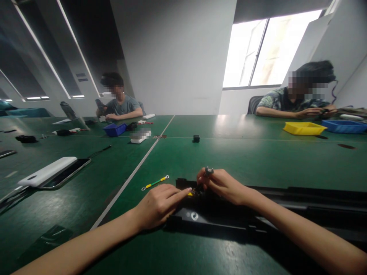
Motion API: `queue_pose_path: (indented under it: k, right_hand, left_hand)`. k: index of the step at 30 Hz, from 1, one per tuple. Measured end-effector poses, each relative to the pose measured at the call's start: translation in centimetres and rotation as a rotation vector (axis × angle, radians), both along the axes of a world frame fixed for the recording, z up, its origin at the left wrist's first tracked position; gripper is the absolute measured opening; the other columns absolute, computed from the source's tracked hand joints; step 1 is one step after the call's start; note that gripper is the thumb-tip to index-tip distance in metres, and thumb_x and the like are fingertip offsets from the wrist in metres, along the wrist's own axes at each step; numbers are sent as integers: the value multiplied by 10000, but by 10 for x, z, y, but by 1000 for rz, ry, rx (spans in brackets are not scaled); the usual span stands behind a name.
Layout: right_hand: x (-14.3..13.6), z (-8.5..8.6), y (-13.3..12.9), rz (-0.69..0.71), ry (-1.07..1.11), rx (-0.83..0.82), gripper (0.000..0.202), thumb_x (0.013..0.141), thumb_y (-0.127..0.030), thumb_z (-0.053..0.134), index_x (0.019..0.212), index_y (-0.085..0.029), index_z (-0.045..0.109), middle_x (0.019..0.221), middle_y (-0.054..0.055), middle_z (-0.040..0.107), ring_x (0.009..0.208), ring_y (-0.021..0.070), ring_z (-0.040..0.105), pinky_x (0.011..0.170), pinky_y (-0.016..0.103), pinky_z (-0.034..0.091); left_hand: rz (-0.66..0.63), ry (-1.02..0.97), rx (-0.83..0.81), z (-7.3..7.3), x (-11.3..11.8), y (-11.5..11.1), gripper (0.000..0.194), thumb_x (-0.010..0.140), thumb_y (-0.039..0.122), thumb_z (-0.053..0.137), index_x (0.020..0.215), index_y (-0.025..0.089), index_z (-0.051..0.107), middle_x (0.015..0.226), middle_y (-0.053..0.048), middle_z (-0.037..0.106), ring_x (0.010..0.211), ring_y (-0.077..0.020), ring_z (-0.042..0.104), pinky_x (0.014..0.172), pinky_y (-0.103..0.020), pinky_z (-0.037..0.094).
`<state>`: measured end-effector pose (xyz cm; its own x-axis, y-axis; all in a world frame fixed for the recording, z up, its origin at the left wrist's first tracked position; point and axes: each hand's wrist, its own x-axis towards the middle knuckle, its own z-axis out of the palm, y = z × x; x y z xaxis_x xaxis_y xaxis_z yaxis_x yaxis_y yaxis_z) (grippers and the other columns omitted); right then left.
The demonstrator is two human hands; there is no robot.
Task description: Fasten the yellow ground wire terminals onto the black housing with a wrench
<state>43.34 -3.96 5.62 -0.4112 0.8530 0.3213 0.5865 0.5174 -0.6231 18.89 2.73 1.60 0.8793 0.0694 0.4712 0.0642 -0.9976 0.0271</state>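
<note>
A long black channel-shaped housing (pixel 218 217) lies across the table before me, reaching off to the right. My left hand (pixel 160 202) rests at its left end, index finger stretched in beside a small yellow piece (pixel 190 194); its thumb and whatever it pinches are hidden. Over the same end, my right hand (pixel 225 185) is closed on a small dark part with a grey, forked metal-looking end (pixel 209 171). What lies between the two hands is too dark to make out. A short green-and-yellow wire (pixel 156 183) with ring terminals lies on the table beyond my left hand.
On the green table (pixel 246 156), a small black block (pixel 196 138) stands ahead. A white power bank (pixel 48 170) and a phone (pixel 67 175) lie left. Blue (pixel 114 130) and yellow bins (pixel 304 128) stand farther off. Two people (pixel 122 103) sit across the table.
</note>
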Motion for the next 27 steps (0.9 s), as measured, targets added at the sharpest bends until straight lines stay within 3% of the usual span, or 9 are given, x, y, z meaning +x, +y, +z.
queue_pose_path:
  k: [27]
  right_hand:
    - [0,0,0,1,25,20,552,924,-601,236,884,-139,536,713,46,566,632,142,548,614,254,433]
  left_hand:
    - [6,20,-17,-3,-1,1,428,910,107,417,1338,124,414,1055,-118,634,923,-235,575,780,-393,510]
